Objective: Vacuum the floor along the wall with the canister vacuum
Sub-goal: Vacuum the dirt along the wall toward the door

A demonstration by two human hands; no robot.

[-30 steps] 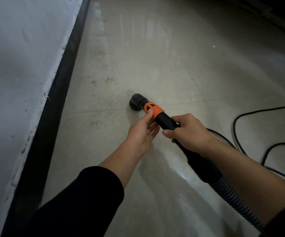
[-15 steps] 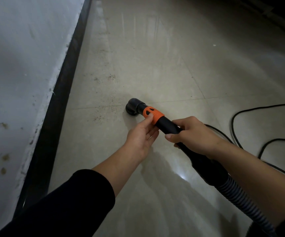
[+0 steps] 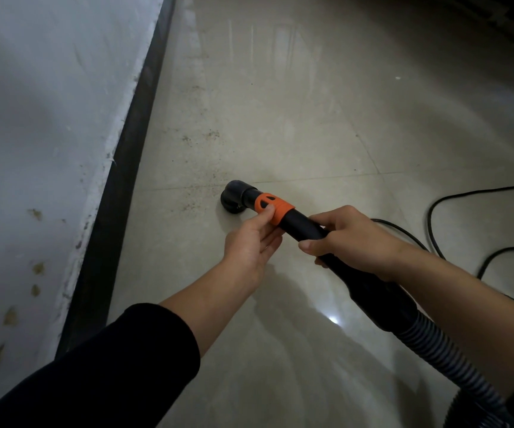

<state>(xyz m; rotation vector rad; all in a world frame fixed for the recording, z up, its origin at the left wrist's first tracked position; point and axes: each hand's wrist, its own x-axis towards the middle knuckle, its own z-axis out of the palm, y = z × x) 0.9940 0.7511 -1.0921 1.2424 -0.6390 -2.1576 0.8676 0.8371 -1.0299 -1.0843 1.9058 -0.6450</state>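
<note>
Gripping the tube (image 3: 305,227) with the right hand (image 3: 351,239) wrapped round it, left hand (image 3: 249,242) lightly pinching the orange collar (image 3: 275,208), nozzle (image 3: 234,197) down on the floor (image 3: 280,118) near the wall (image 3: 49,118), and the risk is that light pinch letting the nozzle lift and skip grit (image 3: 194,202), or the cord (image 3: 430,223) snagging.

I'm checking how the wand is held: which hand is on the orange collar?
The left hand: its thumb lies on the orange collar, fingers underneath, just behind the nozzle. The right hand grips the black tube further back.
</note>
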